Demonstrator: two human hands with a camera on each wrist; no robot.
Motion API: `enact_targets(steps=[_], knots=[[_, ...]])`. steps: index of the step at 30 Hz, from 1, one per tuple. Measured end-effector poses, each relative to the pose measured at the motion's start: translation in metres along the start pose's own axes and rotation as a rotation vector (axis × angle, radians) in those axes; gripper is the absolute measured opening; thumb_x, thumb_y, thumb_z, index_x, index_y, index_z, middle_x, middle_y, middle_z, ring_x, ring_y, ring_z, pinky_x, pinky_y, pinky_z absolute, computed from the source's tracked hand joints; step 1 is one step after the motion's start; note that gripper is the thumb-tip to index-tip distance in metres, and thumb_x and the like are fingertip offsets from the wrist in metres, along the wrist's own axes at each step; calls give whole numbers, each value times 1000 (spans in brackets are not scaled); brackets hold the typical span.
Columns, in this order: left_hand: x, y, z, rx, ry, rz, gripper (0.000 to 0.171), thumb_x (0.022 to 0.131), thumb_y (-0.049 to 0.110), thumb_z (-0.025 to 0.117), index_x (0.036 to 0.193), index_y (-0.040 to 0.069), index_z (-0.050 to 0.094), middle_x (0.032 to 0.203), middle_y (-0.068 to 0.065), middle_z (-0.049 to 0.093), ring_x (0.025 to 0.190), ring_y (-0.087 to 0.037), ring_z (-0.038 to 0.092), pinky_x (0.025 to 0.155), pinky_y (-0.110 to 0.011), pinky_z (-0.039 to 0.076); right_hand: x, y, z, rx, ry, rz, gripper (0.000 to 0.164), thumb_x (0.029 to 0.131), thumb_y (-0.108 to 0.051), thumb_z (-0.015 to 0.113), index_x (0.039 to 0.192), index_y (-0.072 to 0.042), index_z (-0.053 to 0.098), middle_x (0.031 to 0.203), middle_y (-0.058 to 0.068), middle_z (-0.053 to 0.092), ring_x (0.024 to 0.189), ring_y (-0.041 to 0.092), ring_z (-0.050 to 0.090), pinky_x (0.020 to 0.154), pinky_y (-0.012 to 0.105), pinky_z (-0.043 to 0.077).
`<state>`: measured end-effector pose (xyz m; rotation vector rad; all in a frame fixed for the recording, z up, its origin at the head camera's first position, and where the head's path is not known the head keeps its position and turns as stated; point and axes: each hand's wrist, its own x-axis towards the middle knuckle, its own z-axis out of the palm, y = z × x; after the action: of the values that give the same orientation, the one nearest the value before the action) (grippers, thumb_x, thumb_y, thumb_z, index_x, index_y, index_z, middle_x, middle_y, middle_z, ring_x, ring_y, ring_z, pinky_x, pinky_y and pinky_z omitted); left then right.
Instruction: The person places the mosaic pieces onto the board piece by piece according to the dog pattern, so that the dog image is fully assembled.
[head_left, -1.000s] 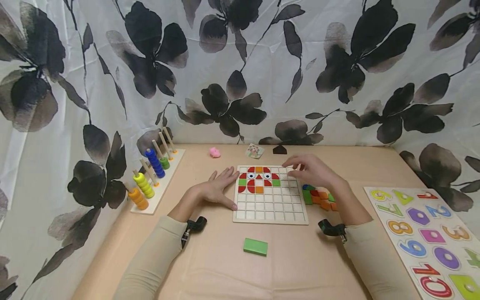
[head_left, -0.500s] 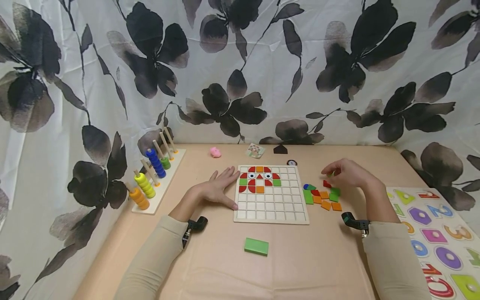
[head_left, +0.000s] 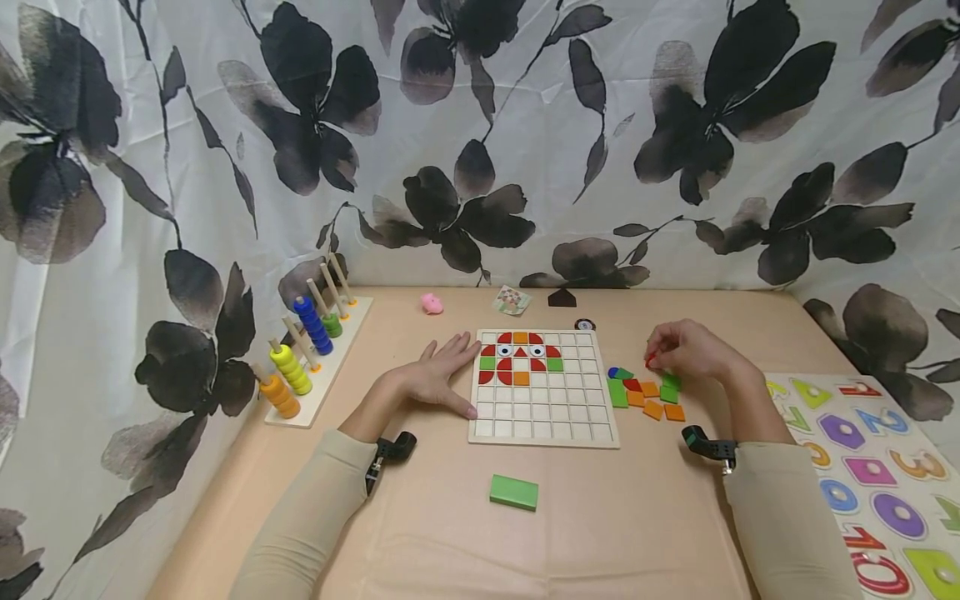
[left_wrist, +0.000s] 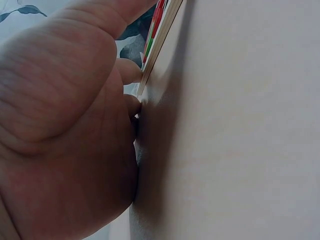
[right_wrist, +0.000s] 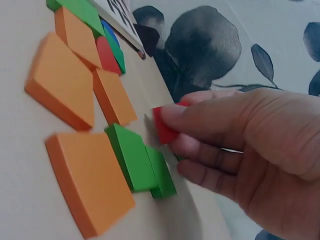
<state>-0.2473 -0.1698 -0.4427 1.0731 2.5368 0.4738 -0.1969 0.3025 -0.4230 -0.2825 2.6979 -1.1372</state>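
A white gridded board (head_left: 540, 414) lies flat on the table, with red, orange, green and eye-printed tiles forming a pattern in its upper left. My left hand (head_left: 431, 383) rests at its left edge, fingers spread and straight, thumb at the lower side. To the right of the board, my right hand (head_left: 693, 352) pinches a small red tile (right_wrist: 163, 131) between thumb and fingers, close over the table. Beneath and beside that hand are loose orange tiles (right_wrist: 92, 180), green tiles (right_wrist: 131, 159) and a red rounded tile (right_wrist: 107, 54).
A peg stacker (head_left: 318, 375) with coloured rings stands at the left. Near me lies a green block (head_left: 513, 492). Behind the board are a pink figure (head_left: 431, 303), a picture card (head_left: 512, 301) and a round black-and-white piece (head_left: 585, 324). A number board (head_left: 870, 450) is at the right.
My right hand has moved right, from the board's upper right corner to the loose tiles, and has picked up a red tile there. The left hand stays at the board's edge.
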Motion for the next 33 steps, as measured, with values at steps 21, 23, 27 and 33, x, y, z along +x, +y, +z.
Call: enact_targets(steps=[21, 23, 27, 33], knots=[[2, 0, -1, 32, 5, 17, 126, 63, 76, 69, 156, 15, 8, 161, -13, -4, 148, -28, -6, 114, -57, -5, 36, -93, 62, -22, -53, -235, 19, 82, -9, 76, 99, -17, 75, 97, -2, 70, 80, 19, 62, 72, 32, 53], [1, 0, -1, 27, 7, 16, 127, 63, 77, 69, 156, 15, 8, 161, -13, -3, 148, -27, -6, 114, -57, -5, 41, -99, 72, -34, -92, -272, 20, 81, -9, 77, 99, -15, 75, 97, -2, 69, 79, 18, 63, 72, 31, 53], [1, 0, -1, 19, 7, 13, 126, 63, 76, 69, 156, 15, 9, 161, -13, -3, 148, -27, -6, 114, -56, -5, 49, -106, 89, -77, -144, -311, 19, 81, -12, 77, 100, -15, 74, 96, -4, 69, 81, 16, 60, 73, 30, 52], [0, 0, -1, 12, 9, 15, 127, 63, 76, 70, 156, 15, 10, 161, -13, -3, 148, -28, -5, 114, -57, -5, 56, -111, 102, -142, -169, -337, 16, 83, -13, 76, 99, -13, 73, 93, -3, 68, 80, 14, 59, 71, 29, 51]])
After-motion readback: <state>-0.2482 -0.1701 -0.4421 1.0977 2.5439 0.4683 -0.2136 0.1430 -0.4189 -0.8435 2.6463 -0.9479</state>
